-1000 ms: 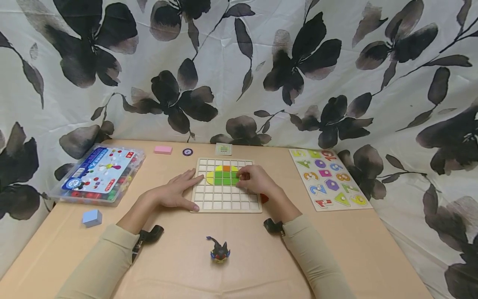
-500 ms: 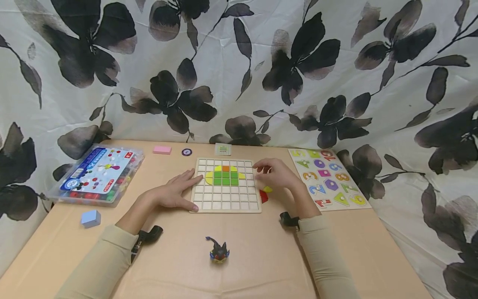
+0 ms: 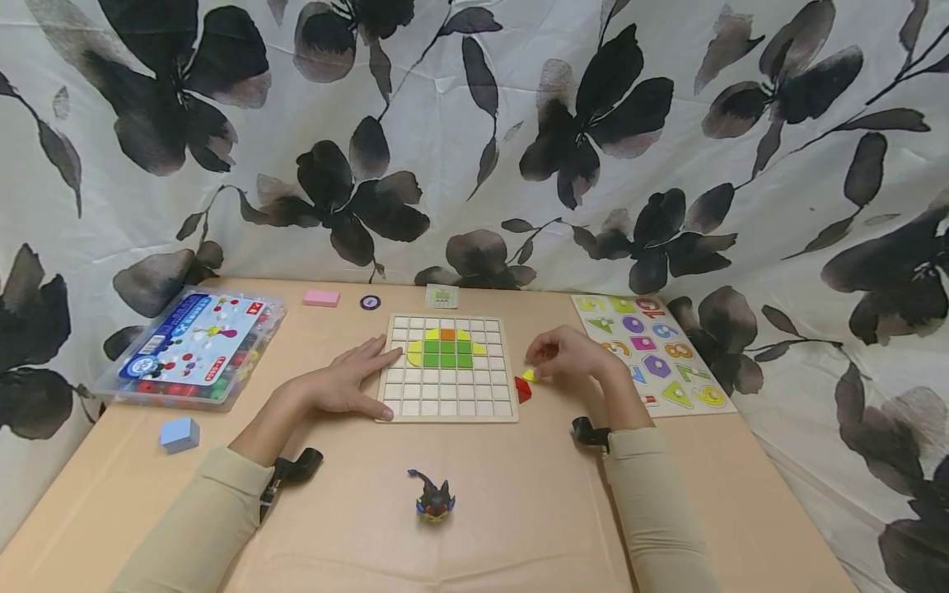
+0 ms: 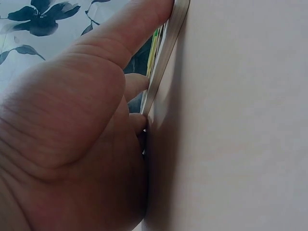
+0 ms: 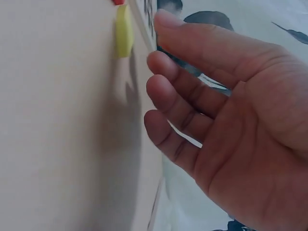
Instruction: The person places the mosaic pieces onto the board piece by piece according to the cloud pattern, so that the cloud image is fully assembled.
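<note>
A white grid board (image 3: 445, 395) lies on the table, with green tiles (image 3: 447, 354), an orange tile (image 3: 448, 334) and yellow tiles (image 3: 415, 354) set in its cells. My left hand (image 3: 344, 383) rests at the board's left edge, fingers spread; the left wrist view has its thumb (image 4: 115, 38) along the board's side. To the right of the board, my right hand (image 3: 569, 352) hovers close above a loose yellow piece (image 3: 529, 375). In the right wrist view its fingers (image 5: 166, 91) are loosely bent with nothing between them. Beside the yellow piece lies a red piece (image 3: 523, 389).
A clear case (image 3: 193, 346) and a blue block (image 3: 180, 434) are at the left. Along the back lie a pink block (image 3: 321, 298), a round disc (image 3: 370, 302) and a small card (image 3: 441, 296). A number board (image 3: 652, 354) is at the right, a small dark figurine (image 3: 435, 500) in front.
My right hand has left the board's right side and moved right, over the loose pieces. A yellow tile shows at the right of the green ones. My left hand stays put.
</note>
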{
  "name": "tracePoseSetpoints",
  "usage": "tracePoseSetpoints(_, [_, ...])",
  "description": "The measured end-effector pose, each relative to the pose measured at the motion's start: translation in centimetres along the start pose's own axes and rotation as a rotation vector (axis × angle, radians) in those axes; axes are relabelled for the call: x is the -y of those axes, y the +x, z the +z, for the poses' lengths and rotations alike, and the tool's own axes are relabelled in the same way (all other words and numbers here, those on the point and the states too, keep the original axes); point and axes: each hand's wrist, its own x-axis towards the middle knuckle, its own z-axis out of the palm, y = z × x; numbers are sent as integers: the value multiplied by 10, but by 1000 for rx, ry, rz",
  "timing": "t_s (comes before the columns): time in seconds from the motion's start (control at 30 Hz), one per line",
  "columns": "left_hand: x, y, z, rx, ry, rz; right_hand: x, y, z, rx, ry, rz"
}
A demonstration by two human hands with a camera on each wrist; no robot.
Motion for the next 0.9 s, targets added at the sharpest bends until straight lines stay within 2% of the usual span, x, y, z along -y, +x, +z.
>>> tracePoseSetpoints(0.13, [0, 0, 0, 4, -7, -4, -3, 1, 3, 61, 6, 29])
tracePoseSetpoints(0.23, [0, 0, 0, 4, -7, -6, -5, 3, 6, 66, -9, 39])
tracePoseSetpoints(0.43, [1, 1, 0, 1, 4, -3, -7, 8, 9, 14, -7, 37])
tracePoseSetpoints(0.9, [-1, 0, 0, 0, -7, -8, -4, 9, 12, -87, 45, -32])
